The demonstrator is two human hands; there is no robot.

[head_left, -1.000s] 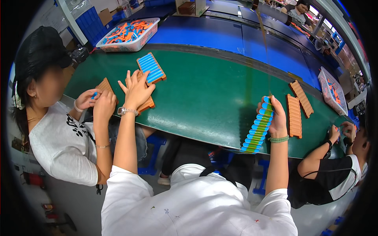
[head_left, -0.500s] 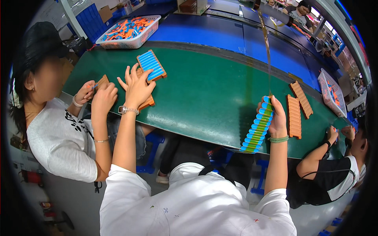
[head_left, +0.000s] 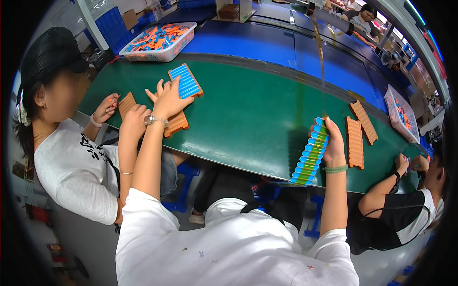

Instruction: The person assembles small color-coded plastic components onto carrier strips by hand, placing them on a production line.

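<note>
- Head view, right of centre: right hand [head_left: 335,145] is clamped on yellow-green-banded row of blue, round-ended strips [head_left: 311,153].
- Upper left: left hand [head_left: 169,101] touches brown, ridged, blue-filled tray [head_left: 200,92]; its grip I cannot tell.

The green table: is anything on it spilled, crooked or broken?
Nothing looks spilled or broken. Just a bit crooked: past the right hand, one brown rack lies slanted beside a second rack, close at their far ends but apart at their near ends.
</note>
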